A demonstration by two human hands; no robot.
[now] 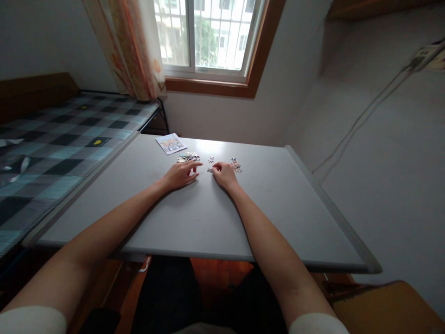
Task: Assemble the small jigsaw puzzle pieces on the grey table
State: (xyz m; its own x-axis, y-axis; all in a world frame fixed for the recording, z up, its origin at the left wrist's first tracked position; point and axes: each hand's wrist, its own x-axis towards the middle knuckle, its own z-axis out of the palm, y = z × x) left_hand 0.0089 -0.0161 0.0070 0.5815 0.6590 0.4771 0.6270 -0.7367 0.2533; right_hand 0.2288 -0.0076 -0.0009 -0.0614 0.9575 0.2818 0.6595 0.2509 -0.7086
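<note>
My left hand [181, 174] rests at the near side of a pile of jigsaw puzzle pieces [189, 157], its fingers apart and nothing seen between them. Opposite it, my right hand [224, 174] pinches a small puzzle piece [210, 170] at its fingertips, low over the table. Just beyond, a few joined or touching puzzle pieces [211, 159] lie by themselves. A second heap of puzzle pieces [236, 164] sits right behind my right hand, partly hidden by it. At the back left lies a flat picture card [171, 144] with a colourful print.
The grey table [278, 208] has raised edges at its left and right. A bed with a checked cover [118, 123] stands along the left. Behind are a curtain [135, 51] and a barred window [222, 41]. A wooden stool or chair seat [392, 308] is at the lower right.
</note>
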